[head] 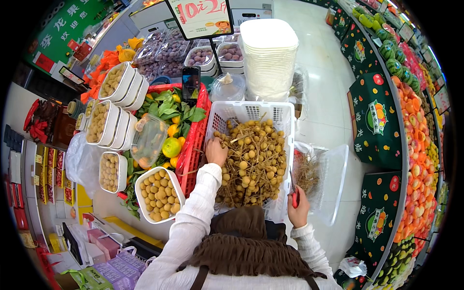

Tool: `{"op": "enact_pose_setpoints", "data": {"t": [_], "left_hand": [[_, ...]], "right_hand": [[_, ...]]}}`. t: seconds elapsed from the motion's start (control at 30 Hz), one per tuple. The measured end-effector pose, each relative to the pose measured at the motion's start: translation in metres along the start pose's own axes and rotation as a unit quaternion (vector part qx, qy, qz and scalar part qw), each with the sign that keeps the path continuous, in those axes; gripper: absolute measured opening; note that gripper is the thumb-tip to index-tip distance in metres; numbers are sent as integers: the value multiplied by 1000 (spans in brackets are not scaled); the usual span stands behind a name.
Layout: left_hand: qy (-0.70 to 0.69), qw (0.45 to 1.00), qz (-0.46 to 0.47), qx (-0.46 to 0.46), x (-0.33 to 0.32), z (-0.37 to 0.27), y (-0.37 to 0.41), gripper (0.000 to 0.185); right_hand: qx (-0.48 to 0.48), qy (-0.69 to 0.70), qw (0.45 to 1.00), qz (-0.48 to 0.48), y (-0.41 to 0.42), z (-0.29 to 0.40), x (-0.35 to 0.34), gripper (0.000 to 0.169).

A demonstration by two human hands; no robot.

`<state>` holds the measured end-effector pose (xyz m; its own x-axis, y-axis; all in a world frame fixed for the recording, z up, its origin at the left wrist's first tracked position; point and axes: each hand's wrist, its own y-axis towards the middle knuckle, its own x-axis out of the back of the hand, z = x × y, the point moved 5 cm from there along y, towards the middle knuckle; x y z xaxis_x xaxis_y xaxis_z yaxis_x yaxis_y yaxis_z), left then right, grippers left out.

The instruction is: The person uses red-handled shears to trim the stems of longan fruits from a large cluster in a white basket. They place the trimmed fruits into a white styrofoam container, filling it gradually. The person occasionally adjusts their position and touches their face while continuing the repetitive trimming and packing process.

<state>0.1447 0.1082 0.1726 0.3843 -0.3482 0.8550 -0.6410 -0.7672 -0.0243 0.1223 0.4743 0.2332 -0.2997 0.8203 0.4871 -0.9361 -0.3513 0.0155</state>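
Longans on twigs (250,159) fill much of a white plastic crate (289,108) in front of me. My left hand (216,151) reaches over the crate's left side and touches the edge of the longan heap; whether its fingers grip a fruit or twig cannot be told. At the crate's right edge, my right hand (299,207) is closed around red-handled scissors (295,199), their blades pointing away from me along the rim. A white tub of loose longans (159,195) stands to the left, tilted in view. Beyond it are stacked filled tubs (108,123) and an empty clear container (149,139).
A red crate (188,163) of leafy citrus adjoins the white crate. A tall stack of white tubs (268,65) and a sign (201,18) rise behind. To the right are a bin of cut twigs (308,174), a clear lid (335,181) and a long fruit stand (377,119).
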Motion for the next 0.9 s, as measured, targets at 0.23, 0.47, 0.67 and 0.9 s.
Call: {"op": "enact_pose_setpoints", "data": {"t": [0.23, 0.47, 0.67, 0.9], "left_hand": [[-135, 987, -55, -70, 24, -9, -25, 18], [-176, 976, -77, -98, 60, -25, -86, 13], [-192, 978, -44, -74, 52, -4, -138, 15], [-303, 951, 19, 59, 17, 26, -146, 30]], "right_hand": [[42, 1, 997, 58, 21, 27, -12, 38], [89, 15, 994, 66, 20, 44, -19, 34], [98, -6, 991, 88, 15, 42, -26, 34], [86, -98, 970, 203, 7, 32, -49, 30]]}}
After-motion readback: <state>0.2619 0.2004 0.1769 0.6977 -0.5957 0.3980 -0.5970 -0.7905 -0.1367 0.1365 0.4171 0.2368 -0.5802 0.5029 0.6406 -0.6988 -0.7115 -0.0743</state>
